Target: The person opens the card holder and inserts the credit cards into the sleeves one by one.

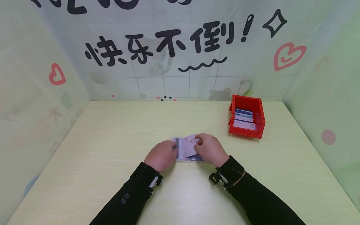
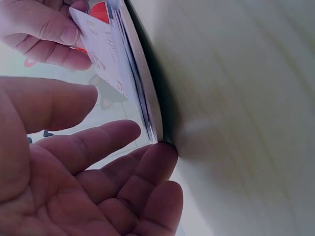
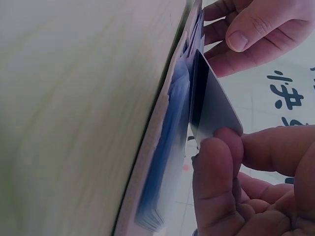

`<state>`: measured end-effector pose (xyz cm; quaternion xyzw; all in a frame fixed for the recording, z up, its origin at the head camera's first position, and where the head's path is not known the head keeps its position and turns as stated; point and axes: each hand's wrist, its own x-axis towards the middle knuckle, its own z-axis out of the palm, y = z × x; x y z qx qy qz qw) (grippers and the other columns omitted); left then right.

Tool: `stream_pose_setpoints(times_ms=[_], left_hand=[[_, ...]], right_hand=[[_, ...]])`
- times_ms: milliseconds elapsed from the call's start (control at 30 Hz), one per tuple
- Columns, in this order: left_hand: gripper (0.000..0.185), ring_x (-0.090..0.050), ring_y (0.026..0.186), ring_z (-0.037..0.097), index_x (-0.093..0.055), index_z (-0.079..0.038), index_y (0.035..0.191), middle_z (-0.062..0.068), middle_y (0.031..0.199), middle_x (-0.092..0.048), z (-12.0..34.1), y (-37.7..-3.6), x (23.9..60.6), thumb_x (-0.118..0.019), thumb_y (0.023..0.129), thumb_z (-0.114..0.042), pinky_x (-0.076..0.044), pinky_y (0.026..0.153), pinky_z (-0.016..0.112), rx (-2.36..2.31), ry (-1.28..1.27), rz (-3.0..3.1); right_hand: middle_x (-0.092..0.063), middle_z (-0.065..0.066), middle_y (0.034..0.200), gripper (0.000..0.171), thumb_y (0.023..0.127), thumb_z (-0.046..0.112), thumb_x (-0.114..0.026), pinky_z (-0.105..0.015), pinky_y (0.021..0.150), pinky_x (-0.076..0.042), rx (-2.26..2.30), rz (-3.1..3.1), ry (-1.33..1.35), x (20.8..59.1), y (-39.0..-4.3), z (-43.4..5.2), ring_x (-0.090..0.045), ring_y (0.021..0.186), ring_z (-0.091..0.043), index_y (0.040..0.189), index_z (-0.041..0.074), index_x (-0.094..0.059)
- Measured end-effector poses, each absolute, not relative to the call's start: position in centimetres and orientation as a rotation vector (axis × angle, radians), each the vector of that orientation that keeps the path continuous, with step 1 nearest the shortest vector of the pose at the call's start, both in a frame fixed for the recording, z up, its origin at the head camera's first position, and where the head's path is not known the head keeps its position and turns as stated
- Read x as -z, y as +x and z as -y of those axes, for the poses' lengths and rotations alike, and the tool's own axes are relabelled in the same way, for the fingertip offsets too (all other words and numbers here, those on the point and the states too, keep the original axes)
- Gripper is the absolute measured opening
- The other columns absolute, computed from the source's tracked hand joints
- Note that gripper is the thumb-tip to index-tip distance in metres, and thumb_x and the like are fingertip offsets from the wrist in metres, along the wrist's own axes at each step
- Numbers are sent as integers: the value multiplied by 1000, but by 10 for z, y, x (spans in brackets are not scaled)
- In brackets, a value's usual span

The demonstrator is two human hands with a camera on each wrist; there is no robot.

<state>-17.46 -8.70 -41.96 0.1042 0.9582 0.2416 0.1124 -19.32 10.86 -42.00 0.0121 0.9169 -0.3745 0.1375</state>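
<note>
A thin card holder (image 1: 180, 158) with clear sleeves lies on the table in front of me. Its layered sleeves (image 3: 170, 147) show side-on in the right wrist view. My right hand (image 1: 211, 149) pinches a pale pink printed card (image 1: 190, 146) by its right edge, between thumb and fingers. The card is tilted, its other end against the holder's top; whether it is inside a sleeve cannot be told. My left hand (image 1: 161, 155) is at the holder's left edge, with a fingertip (image 2: 162, 152) touching it and the thumb apart.
At the back right of the table stands a red open bin (image 1: 260, 117) with several cards (image 1: 244, 124) leaning in it. A printed cloth backdrop (image 1: 157, 84) rises behind the table (image 1: 126, 125) and along both sides.
</note>
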Motion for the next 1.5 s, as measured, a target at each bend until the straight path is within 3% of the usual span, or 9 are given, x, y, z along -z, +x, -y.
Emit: stream_pose_setpoints(times_ms=[300, 567, 867, 1500], left_hand=[[32, -62, 89, 22, -70, -1, 130, 9, 118, -72, 87, -175, 420, -59, 108, -21, -55, 87, 38, -708, 295, -2808], [32, -62, 86, 20, -70, 0, 130, 9, 116, -73, 86, -175, 422, -59, 108, -21, -56, 85, 37, -703, 299, -2815], [30, -61, 84, 19, -70, -1, 127, 6, 107, -71, 87, -176, 423, -59, 107, -21, -55, 83, 37, -676, 305, -2828], [34, -62, 90, 20, -68, 0, 134, 8, 117, -72, 87, -175, 424, -59, 107, -21, -57, 91, 40, -674, 298, -2825]], right_hand=[[-71, -9, 125, 48, 101, 18, -72, -33, 91, -61, 986, -2707, 0, 421, -191, -105, -62, 106, -24, 146, 7, -62], [-67, -9, 141, 51, 98, 16, -75, -43, 108, -55, 963, -2732, -42, 422, -189, -102, -60, 115, -26, 146, 6, -62], [-69, -9, 136, 51, 97, 16, -76, -43, 106, -56, 925, -2770, -76, 422, -186, -101, -61, 110, -25, 146, 6, -63], [-69, -8, 137, 51, 98, 17, -75, -44, 108, -55, 894, -2763, -82, 422, -184, -98, -62, 111, -25, 146, 7, -62]])
